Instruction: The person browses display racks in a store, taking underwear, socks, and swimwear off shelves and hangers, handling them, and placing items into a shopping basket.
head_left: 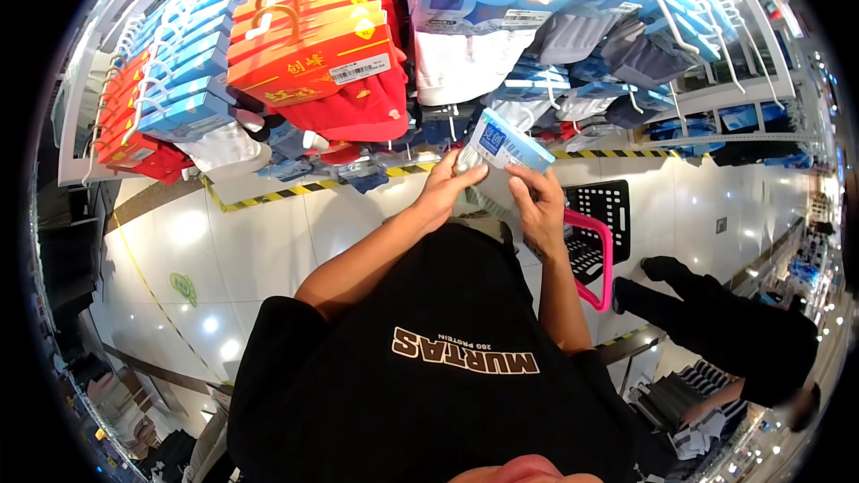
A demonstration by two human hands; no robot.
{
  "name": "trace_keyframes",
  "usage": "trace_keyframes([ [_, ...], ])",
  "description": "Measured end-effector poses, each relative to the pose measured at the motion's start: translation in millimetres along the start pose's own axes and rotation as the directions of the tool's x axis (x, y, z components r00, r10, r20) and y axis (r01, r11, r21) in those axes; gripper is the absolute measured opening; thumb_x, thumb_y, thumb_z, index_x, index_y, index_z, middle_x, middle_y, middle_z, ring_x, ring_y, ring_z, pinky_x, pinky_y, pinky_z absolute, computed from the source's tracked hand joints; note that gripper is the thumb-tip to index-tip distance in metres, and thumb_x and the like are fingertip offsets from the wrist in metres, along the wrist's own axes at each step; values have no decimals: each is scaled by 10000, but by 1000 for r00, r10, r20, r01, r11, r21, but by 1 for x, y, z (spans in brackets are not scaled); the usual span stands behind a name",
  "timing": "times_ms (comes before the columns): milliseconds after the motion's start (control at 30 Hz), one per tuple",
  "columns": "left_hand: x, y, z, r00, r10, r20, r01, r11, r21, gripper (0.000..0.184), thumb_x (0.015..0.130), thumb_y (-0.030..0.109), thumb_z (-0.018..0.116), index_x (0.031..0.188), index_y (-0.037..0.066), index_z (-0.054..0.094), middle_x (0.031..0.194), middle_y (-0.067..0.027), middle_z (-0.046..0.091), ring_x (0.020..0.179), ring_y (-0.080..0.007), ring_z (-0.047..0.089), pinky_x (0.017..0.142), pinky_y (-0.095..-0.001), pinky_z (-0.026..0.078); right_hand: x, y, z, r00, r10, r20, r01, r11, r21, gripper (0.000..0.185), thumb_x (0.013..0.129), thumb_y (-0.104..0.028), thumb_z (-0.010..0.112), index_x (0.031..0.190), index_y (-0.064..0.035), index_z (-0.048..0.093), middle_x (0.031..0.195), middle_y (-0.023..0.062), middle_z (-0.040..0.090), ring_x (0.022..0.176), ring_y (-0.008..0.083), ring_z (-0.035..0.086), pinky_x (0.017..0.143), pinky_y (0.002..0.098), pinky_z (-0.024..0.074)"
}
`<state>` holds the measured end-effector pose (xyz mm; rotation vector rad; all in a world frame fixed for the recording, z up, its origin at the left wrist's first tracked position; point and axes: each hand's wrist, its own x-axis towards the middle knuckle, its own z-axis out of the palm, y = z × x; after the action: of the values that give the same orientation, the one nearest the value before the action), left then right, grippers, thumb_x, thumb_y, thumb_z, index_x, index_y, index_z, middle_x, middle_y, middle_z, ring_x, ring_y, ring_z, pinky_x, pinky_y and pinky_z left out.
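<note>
A pack with a blue and white card [508, 141] and pale fabric below it is held between my two hands, just in front of the hanging rack. My left hand [445, 186] grips its left end, thumb pressed on the front. At the right end of the card, my right hand [537, 201] pinches the lower edge between thumb and fingers. Above the pack hang white socks [465, 67] on blue cards and red socks [344, 112] on red cards.
A black basket [611, 206] with a pink handle [611, 255] stands right of my right hand. Beyond it, a person in black [716, 322] reaches toward folded clothes [671, 398]. Yellow-black tape [313, 188] runs along the floor below the rack.
</note>
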<state>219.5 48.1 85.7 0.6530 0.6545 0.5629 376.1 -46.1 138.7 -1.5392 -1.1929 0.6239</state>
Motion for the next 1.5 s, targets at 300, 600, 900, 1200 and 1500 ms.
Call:
trace_keyframes([
  [300, -14, -11, -44, 999, 29, -43, -13, 948, 319, 294, 894, 64, 689, 1157, -24, 593, 1061, -63, 675, 931, -102, 627, 803, -255, 500, 33, 9, 16, 979, -45, 200, 18, 990, 138, 134, 860, 34, 582, 868, -1, 711, 999, 88, 585, 910, 170, 573, 797, 280, 452],
  [600, 31, -21, -81, 961, 215, -172, -150, 933, 326, 187, 909, 69, 675, 1073, 3, 616, 1003, -67, 693, 869, -101, 623, 749, -258, 481, 79, 66, 52, 983, -6, 186, -18, 992, 126, 98, 885, -34, 632, 893, -4, 726, 918, 79, 674, 906, 175, 608, 833, 289, 454],
  [900, 66, -20, -122, 879, 346, -329, -103, 810, 577, 137, 906, 119, 694, 991, 23, 649, 906, -21, 662, 791, -99, 577, 725, -265, 461, 80, 107, 14, 926, 139, -352, -96, 986, 139, 171, 833, -118, 703, 970, -29, 651, 1029, 113, 623, 899, 199, 635, 755, 321, 508],
  [1200, 71, -42, -143, 785, 384, -486, -5, 788, 616, 502, 847, 205, 760, 1206, -33, 500, 1229, -154, 543, 1043, -202, 577, 863, -313, 470, 116, 96, -19, 934, 48, -354, -86, 992, -92, 846, 723, -238, 829, 1414, -4, 402, 1339, 207, 516, 1166, 331, 554, 1023, 398, 436],
  [1500, 33, -76, -136, 918, 81, -387, 117, 879, 462, 442, 897, 234, 699, 1266, 42, 548, 1191, -103, 637, 1029, -169, 626, 833, -309, 485, 96, 92, -3, 919, 224, -326, -134, 952, 276, 429, 828, -107, 778, 1171, 4, 545, 992, 48, 632, 879, 120, 603, 768, 271, 498],
])
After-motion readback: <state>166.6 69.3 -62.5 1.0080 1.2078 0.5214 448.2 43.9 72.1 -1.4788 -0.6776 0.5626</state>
